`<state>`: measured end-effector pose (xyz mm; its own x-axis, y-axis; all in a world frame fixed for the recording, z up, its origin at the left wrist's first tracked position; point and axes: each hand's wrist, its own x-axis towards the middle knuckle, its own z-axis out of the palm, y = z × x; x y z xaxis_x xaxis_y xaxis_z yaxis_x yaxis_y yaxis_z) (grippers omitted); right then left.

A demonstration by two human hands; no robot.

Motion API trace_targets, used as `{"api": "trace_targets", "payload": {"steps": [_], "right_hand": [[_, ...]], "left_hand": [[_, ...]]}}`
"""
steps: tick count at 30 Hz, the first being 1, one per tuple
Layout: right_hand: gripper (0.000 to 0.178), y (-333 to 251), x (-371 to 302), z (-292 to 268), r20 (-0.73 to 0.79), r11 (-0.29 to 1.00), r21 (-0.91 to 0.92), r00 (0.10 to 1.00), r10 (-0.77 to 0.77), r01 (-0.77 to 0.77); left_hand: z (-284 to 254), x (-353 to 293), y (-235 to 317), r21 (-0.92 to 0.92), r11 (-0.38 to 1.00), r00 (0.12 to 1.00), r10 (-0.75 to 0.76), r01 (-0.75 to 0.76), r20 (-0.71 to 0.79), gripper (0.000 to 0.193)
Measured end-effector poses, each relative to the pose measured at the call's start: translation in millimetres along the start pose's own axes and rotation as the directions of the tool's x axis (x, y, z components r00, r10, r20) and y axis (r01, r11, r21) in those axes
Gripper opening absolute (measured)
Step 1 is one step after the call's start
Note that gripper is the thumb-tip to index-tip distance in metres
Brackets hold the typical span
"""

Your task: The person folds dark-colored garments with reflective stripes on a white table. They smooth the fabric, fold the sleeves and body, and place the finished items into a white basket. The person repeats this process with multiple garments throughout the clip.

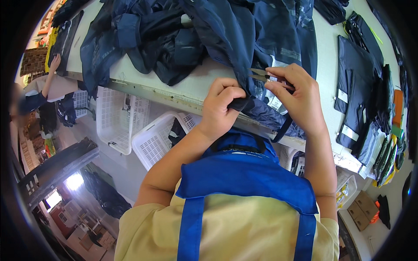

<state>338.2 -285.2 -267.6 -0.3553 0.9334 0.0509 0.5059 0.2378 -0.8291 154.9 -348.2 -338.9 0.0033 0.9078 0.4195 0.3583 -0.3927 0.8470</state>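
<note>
A dark navy garment [226,32] lies crumpled over the table, part of it hanging at the near edge. My left hand [222,104] is closed on a bunched fold of it. In my right hand [296,93] are small thread snips [260,75], gripped between thumb and fingers. Their blades point left and stand a little apart, beside the raised edge of the cloth; whether they touch it I cannot tell. A white label [275,102] on the garment shows just below the snips.
White plastic baskets [150,141] stand under the table's near edge [174,98], left of me. Folded dark garments [357,91] with white tags lie on the right, near a stack of bagged clothes [387,156]. Another person's hand [55,63] rests on dark cloth at far left.
</note>
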Motion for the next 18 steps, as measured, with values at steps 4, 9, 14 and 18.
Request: {"api": "trace_targets", "payload": {"steps": [4, 9, 14, 18], "right_hand": [[0.023, -8.0, 13.7, -1.1, 0.077, 0.992, -0.109, 0.995, -0.062, 0.070], [0.019, -20.5, 29.7, -5.2, 0.198, 0.908, -0.355, 0.967, -0.158, 0.221], [0.013, -29.8, 35.4, -4.7, 0.248, 0.835, -0.479, 0.955, -0.165, 0.269], [0.011, -33.2, 37.7, -5.7, 0.292, 0.759, -0.557, 0.935, -0.200, 0.336]], "left_hand": [[-0.4, -5.5, -7.6, 0.010, 1.000, 0.997, 0.012, -0.013, 0.078, 0.035], [1.3, -3.0, -8.0, 0.078, 0.995, 0.993, 0.053, -0.062, 0.108, 0.038], [2.6, 0.4, -5.1, 0.110, 0.989, 0.985, 0.086, -0.103, 0.148, 0.037], [5.1, 1.8, -5.3, 0.126, 0.984, 0.983, 0.107, -0.126, 0.152, 0.037]]}}
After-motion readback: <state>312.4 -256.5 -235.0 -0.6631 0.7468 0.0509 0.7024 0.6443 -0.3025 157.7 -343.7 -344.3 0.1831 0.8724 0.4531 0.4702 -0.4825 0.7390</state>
